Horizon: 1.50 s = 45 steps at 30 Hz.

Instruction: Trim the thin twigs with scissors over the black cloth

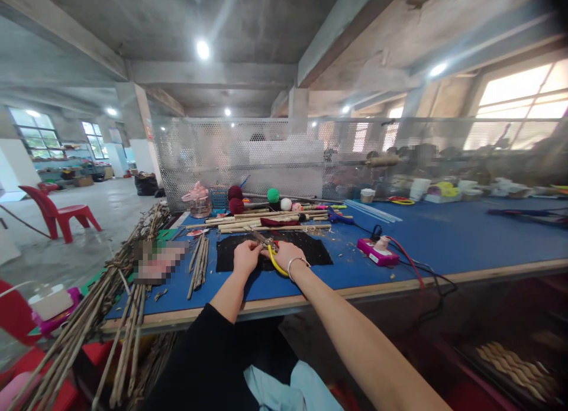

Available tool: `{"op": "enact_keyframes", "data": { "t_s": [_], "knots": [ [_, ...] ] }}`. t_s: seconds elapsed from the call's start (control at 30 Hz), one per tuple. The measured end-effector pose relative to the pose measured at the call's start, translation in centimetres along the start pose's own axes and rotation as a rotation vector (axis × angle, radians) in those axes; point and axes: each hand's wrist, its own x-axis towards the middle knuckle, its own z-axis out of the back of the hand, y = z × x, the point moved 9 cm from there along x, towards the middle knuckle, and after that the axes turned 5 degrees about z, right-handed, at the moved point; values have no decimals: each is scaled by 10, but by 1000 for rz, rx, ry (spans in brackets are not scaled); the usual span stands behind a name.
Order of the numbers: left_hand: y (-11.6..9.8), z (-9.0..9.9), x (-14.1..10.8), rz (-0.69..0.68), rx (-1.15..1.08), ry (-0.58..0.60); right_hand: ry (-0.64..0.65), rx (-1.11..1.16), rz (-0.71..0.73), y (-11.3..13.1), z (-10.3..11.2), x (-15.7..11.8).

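Over a black cloth mat [227, 254] on the blue table, my right hand [287, 256], with a bangle at its wrist, is closed on a yellow-handled cutting tool [276, 263]. Its metal head points up and left, though its exact kind is hard to make out. My left hand [247, 257] is closed just left of the tool's head, fingertips pinched together. Whatever sits between those fingers is hidden. Light wooden sticks [275, 227] lie behind the mat, with a dark red piece of cloth [279, 222] on them. Short thin twigs [199, 266] rest left of the mat.
Yarn balls in dark red [235, 199], green [273, 196] and white stand at the back. A blue glue gun [341, 217] lies right of the sticks. A purple power strip [377, 252] trails cords over the front edge. Long branches [110, 281] overhang the left end.
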Motion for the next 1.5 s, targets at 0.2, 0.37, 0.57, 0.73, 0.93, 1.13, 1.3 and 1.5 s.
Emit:
{"op": "enact_keyframes", "data": {
  "t_s": [0.2,0.37,0.57,0.73,0.93,1.13,1.3,1.5],
  "knots": [
    [2,-2,0,0,-37,4,-47,20,-44,-4,3,-2],
    [1,-3,0,-24,-140,14,-126,71,-122,-16,11,-5],
    [-2,23,-3,104,78,-144,-145,87,-134,-18,16,-8],
    [-15,44,13,72,568,-47,-114,91,-147,-18,14,-8],
    [14,63,26,116,765,18,-102,123,-140,-21,10,-6],
    [29,58,27,72,760,36,-90,105,-143,-25,4,-2],
    [32,68,34,84,772,28,-89,108,-149,-25,3,-2],
    [27,93,46,86,774,-9,-86,128,-162,-24,4,-4]
  ]
}}
